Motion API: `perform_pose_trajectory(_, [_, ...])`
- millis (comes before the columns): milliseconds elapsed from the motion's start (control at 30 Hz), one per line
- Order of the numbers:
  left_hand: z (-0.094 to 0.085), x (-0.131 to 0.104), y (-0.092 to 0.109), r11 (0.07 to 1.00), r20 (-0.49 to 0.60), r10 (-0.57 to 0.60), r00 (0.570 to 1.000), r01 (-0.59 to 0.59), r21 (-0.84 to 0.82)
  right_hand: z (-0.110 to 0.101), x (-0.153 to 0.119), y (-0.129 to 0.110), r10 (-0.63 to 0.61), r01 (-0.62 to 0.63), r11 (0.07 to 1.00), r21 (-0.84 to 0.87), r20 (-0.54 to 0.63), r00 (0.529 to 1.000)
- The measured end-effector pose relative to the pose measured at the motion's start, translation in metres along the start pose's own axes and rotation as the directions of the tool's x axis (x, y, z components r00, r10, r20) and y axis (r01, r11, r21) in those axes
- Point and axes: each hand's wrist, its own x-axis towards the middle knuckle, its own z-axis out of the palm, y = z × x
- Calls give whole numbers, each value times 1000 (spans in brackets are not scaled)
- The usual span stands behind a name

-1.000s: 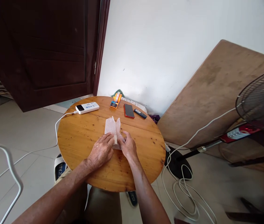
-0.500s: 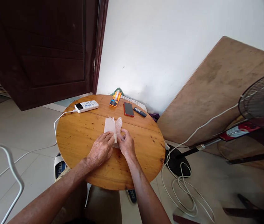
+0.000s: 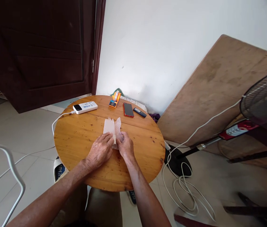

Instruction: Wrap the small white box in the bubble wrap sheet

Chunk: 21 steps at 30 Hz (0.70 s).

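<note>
A white device [image 3: 85,107] with a cable [image 3: 72,112] plugged in, an orange tape dispenser [image 3: 115,99], a red-edged phone [image 3: 128,109] and a dark handset [image 3: 139,112] sit on the round wooden table [image 3: 76,135]; a brown board [image 3: 209,85] leans against the wall [image 3: 159,41], behind a standing fan [image 3: 265,97]

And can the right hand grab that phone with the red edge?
Probably yes: the phone lies ahead of the right hand, with only wooden tabletop between them. But that hand seems to be holding the bubble wrap, so it would likely have to let go first.
</note>
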Motion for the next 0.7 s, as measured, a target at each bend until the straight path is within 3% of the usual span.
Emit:
perform_pose_trajectory(167, [0, 0, -1, 1000, -2, 8, 1000, -8, 12, 7, 4, 7, 3, 10, 928, 373, -34, 999])
perform_pose_trajectory(300, [0, 1, -1, 1000, 10, 12, 1000, -12, 9, 7, 3, 8, 94, -118, 784, 609, 71, 993])
perform_pose_trajectory(400, [1, 0, -2, 1000, 18, 8, 1000, -8, 1, 4, 1, 4, 136, -199, 702, 684, 145, 980])
perform_pose_trajectory(500, [2, -1, -3, 1000, 28, 10, 1000, -10, 2, 0, -1, 0, 138, -200, 646, 737, 146, 980])
perform_pose_trajectory(700, [3, -2, -3, 1000, 30, 3, 1000, -3, 13, -2, -1, -4, 91, -160, 640, 751, 133, 987])
